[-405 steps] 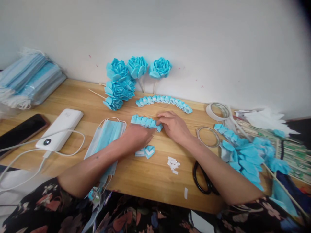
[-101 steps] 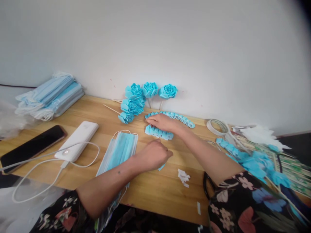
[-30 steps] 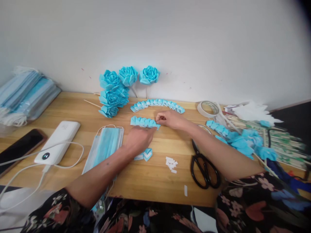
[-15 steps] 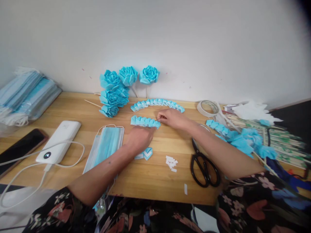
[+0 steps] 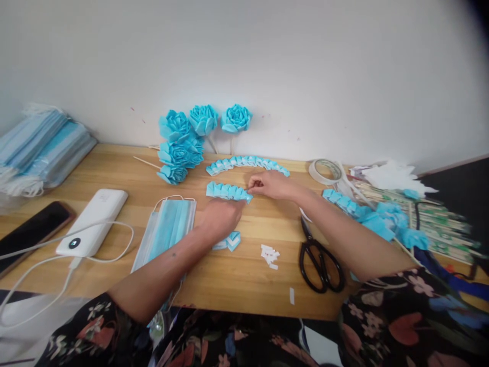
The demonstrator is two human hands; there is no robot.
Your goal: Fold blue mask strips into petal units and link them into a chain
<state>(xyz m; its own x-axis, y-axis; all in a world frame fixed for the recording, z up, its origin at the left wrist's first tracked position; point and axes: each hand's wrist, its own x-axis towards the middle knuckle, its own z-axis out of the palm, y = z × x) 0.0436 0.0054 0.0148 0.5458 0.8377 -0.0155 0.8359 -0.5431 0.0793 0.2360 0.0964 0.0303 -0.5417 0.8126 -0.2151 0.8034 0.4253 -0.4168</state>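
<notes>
Carefully, by the look of things, brings the left hand (image 5: 220,218) and the right hand (image 5: 270,184) together at the right end of the short pleated strip (image 5: 226,190), flat on the wooden table (image 5: 252,285). Could, with too much pressure, crush or skew the end pleat; could, with too early a release, let the pleat open, given such soft-looking folded cloth.

Lays the left hand palm down along the strip's near edge, fingers curled and back of the hand upward, forearm slanting in from the lower left. Hard to tell from above whether gripping or only pressing. Bends the right hand in from the other side, thumb and forefinger pinched at the strip's end, remaining fingers tucked. Impossible to make out any small piece between the tips.

Just beside the left wrist, a folded piece (image 5: 233,240), easily nudged by a shift of that hand. Nearer the body, loose white slips (image 5: 269,255), apt to scatter at a brush of a sleeve. Beside the right forearm, black-handled scissors (image 5: 323,270), open to a knock. Beyond the hands, a longer curved strip (image 5: 248,162); farther back, blue flowers (image 5: 204,120) on sticks.
</notes>
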